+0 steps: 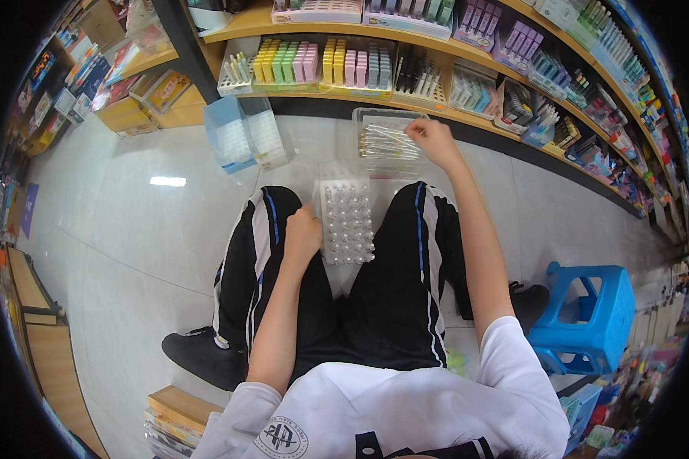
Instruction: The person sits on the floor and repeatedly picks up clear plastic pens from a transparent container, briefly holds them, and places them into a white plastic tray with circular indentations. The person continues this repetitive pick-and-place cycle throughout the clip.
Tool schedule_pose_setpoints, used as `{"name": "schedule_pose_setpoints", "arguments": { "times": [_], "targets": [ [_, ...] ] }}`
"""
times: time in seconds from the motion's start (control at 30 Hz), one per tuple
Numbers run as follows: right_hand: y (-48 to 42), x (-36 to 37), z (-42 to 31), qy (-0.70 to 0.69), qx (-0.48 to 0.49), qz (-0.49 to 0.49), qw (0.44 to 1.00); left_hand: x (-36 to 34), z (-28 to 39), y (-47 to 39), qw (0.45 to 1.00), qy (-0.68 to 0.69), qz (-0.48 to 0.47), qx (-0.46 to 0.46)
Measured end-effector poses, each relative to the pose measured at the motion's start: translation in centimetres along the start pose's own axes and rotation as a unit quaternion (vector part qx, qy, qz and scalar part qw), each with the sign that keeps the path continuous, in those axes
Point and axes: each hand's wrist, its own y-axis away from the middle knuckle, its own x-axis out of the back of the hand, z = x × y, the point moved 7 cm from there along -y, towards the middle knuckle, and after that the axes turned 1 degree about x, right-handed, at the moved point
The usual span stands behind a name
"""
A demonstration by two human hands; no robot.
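Between my knees stands a clear plastic display rack [347, 221] with rows of small round pale pieces, which look like pen ends. My left hand [303, 232] grips its left edge, fingers curled and partly hidden. Farther forward on the floor lies a clear plastic box [358, 119] of slim, pale pens or refills [382, 148], some with yellowish parts. Over the box's right side is my right hand [433, 140]. Its fingertips are pinched together at the end of one slim pale pen [391, 133], which slants across the others.
Two open boxes with white perforated inserts, one blue [221, 117] and one clear [270, 137], stand ahead on the left. Wooden shelves [321, 98] of boxed pens curve along the front and right. A blue plastic stool [603, 321] is at my right; stacked goods [178, 410] lie behind left.
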Motion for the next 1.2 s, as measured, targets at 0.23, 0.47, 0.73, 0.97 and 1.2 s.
{"name": "schedule_pose_setpoints", "arguments": {
  "times": [0.23,0.47,0.73,0.97,1.2],
  "targets": [
    [-2.2,-8.7,7.3,0.065,-0.013,-0.084,0.994,-3.3,-0.3,0.2,0.996,-0.068,-0.048,0.026],
    [-3.2,-10.6,7.3,0.176,-0.011,-0.091,0.98,-3.7,-0.5,0.0,0.989,-0.088,-0.114,0.045],
    [-3.5,-9.0,3.7,0.25,0.02,-0.041,0.967,1.3,1.9,-0.3,0.993,0.077,0.032,-0.081],
    [-2.9,-2.7,-1.4,-0.397,-0.016,0.124,0.909,5.4,8.0,2.3,0.931,0.331,0.054,-0.142],
    [3.5,-1.3,-12.9,-0.58,0.036,-0.145,0.801,3.7,13.2,6.0,0.855,0.485,-0.156,-0.096]
  ]
}}
